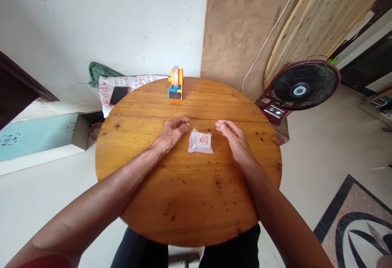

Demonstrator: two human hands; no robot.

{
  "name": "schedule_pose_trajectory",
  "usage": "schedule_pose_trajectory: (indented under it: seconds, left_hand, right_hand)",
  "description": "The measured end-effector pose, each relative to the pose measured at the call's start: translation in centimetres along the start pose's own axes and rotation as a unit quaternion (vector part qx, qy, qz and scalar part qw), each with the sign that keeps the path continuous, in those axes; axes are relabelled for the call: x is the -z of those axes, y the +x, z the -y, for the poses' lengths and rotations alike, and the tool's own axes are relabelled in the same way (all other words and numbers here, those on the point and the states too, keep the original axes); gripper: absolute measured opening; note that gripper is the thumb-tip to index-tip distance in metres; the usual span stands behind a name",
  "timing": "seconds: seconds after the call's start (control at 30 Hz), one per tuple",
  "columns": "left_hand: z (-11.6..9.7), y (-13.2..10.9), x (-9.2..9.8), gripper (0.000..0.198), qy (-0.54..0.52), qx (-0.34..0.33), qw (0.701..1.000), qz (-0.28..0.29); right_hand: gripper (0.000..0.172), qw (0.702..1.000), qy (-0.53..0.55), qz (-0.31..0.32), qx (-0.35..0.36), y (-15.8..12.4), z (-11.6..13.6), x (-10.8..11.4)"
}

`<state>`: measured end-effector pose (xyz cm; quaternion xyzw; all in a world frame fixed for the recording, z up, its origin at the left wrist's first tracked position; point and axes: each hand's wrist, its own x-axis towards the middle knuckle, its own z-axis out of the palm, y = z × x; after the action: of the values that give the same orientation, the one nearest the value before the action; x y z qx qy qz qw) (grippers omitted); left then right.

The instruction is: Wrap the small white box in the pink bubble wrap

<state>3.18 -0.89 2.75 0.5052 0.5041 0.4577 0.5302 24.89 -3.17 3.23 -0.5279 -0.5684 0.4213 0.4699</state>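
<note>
A small package (201, 141) wrapped in clear bubble wrap, with a red print showing through, lies flat on the round wooden table (196, 194). Just left of it, my left hand (174, 132) rests on its side with fingers loosely curved and nothing in them. My right hand (234, 137) is to the package's right, also open and bare, its fingers extended inward and slightly bent. Neither hand touches the package. Toward the far edge of the table stands an orange and blue tape dispenser (176, 83) holding a roll of tape.
Beyond the table on the right is a dark red fan (303, 86). A printed white sack (134, 82) with a dark flat object (118, 95) lies past the left far edge. A white cable (272, 33) hangs along the wooden board (235, 18) behind.
</note>
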Motion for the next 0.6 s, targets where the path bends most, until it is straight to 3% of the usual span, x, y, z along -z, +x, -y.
schedule_pose_trajectory:
  seconds: [0.1,0.17,0.23,0.37,0.47,0.6]
  left_hand:
    - [0.0,0.1,0.0,0.042,-0.007,0.005,1.000,0.004]
    - [-0.2,-0.1,-0.1,0.042,-0.020,0.013,0.999,0.024]
    - [-0.3,-0.3,-0.1,0.043,-0.020,0.014,0.999,0.040]
    - [-0.3,-0.3,-0.2,0.045,-0.010,0.003,0.996,0.083]
    - [0.1,-0.3,-0.3,0.046,-0.021,0.010,0.993,0.114]
    - [0.3,-0.3,-0.5,0.050,-0.041,0.020,0.991,0.124]
  right_hand:
    - [0.037,0.998,0.024,-0.058,-0.030,0.6,-0.3,-0.3]
    - [0.038,0.998,0.034,-0.029,-0.048,0.6,-0.1,-0.1]
    - [0.041,0.997,0.030,0.038,-0.061,0.2,0.4,0.3]
    - [0.060,0.986,-0.072,0.144,-0.033,-0.7,0.9,1.2]
    - [0.068,0.980,-0.123,0.158,-0.003,-0.8,0.6,0.8]
    - [0.064,0.982,-0.120,0.143,0.006,-0.5,0.0,-0.1]
